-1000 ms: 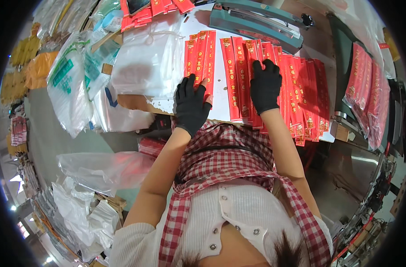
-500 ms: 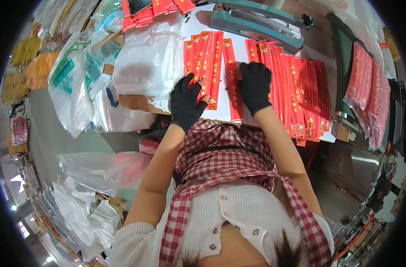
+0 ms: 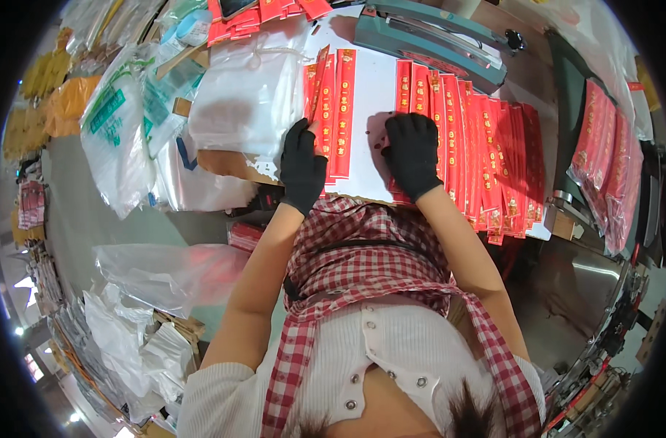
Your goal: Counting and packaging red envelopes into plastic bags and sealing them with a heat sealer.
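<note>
Narrow red strips [image 3: 344, 109] with gold print lie side by side on the white tabletop, in a small group on the left and a long overlapping row on the right. My left hand [image 3: 304, 166], in a black glove, is closed with bent fingers at the small group's left edge, where one strip [image 3: 320, 84] stands tilted. Also gloved in black, my right hand [image 3: 413, 155] curls over the leftmost strip [image 3: 404, 80] of the long row. Its fingertips are hidden beneath it. Bare white tabletop [image 3: 369, 95] shows between the two groups.
A stack of clear plastic bags [image 3: 245, 95] lies left of the strips. A teal heat sealer [image 3: 428, 44] stands at the far edge. More red packets [image 3: 267, 11] lie at far left. Bagged red packets [image 3: 603, 160] are at right. Green-printed plastic bags [image 3: 117, 124] hang at left.
The lone middle strip has gone from between the hands, and the right-hand row now reaches further left. My left hand has drawn its fingers in, and one strip beside it has tilted.
</note>
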{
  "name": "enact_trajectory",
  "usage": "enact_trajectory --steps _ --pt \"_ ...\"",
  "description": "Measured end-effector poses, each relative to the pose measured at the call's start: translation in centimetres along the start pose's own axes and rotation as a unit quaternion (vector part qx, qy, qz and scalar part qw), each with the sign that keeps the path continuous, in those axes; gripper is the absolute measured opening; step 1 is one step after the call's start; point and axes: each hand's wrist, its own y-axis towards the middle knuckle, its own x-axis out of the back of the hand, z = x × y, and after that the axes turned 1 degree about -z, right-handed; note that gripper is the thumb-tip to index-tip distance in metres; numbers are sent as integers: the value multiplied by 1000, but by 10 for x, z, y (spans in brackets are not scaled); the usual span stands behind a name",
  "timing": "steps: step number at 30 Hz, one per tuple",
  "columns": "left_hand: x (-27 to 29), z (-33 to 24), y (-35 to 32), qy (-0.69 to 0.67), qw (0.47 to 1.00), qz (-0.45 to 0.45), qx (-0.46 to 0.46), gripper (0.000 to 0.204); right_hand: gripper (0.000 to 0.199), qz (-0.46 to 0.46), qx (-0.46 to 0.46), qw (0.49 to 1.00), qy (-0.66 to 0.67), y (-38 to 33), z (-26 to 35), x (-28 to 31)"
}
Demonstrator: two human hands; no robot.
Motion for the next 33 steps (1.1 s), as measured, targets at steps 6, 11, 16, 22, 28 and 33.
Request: enact_trajectory --steps 6,11,16,22,28,33 --pt "-6 6 -3 -60 998 -31 18 62 57 23 137 984 112 26 32 -23" --pt "-5 -2 -2 -40 998 -43 27 53 46 51 148 984 84 32 38 -25" --pt "-2 0 -2 -35 998 -45 24 51 43 53 130 984 108 27 33 -24" --pt "-5 -3 -4 -37 997 -66 22 51 43 20 209 968 136 33 37 -32" --pt "-4 -6 -2 -48 997 -49 32 49 47 122 163 978 55 34 23 -20" --pt "-6 -5 2 -22 999 -47 13 49 44 9 188 979 83 34 12 -17"
